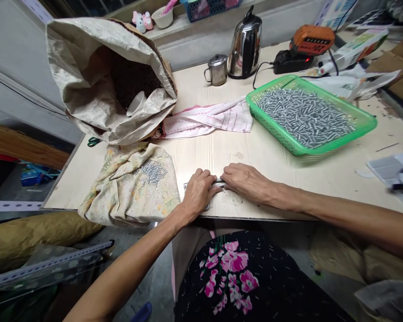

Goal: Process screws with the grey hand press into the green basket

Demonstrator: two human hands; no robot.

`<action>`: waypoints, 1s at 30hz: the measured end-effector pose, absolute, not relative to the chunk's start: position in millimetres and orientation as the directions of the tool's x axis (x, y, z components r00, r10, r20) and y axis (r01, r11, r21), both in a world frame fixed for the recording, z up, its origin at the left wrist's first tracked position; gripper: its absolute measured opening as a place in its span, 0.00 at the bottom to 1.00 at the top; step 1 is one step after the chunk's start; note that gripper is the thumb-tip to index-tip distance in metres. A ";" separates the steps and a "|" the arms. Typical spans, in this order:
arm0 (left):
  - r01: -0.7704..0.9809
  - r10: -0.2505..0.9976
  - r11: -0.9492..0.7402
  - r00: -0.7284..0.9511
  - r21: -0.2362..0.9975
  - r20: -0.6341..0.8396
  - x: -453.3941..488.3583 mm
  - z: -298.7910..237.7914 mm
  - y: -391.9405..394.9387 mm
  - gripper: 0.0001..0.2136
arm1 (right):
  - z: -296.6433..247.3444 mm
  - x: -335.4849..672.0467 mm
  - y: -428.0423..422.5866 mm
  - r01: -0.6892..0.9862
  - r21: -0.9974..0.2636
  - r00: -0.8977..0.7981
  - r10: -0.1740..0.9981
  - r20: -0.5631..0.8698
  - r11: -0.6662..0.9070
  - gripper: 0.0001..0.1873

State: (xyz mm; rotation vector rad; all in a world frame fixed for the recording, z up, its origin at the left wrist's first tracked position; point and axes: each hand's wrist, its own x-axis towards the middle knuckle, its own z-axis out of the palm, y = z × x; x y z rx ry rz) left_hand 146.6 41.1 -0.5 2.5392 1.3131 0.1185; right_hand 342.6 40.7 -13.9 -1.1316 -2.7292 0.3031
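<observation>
My left hand and my right hand rest side by side on the pale wooden table near its front edge. Both have their fingers curled down over a thin grey metal strip that shows between them. A clear plastic piece lies under my right hand. Left of my left hand lies a floral cloth with a small heap of silvery metal pieces on it. A green plastic tray full of the same small metal pieces sits to the far right.
A big paper sack with dark contents and a white cup stands at back left. Green-handled scissors, a pink cloth, a steel mug, a kettle, and a battery charger also sit there. Tools lie at far right.
</observation>
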 end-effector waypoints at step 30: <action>0.720 0.828 -0.548 0.541 0.425 0.152 166.7 -52.5 -45.9 0.32 | -2.3 231.6 52.7 0.211 -0.140 -0.968 0.227 0.110 0.967 0.06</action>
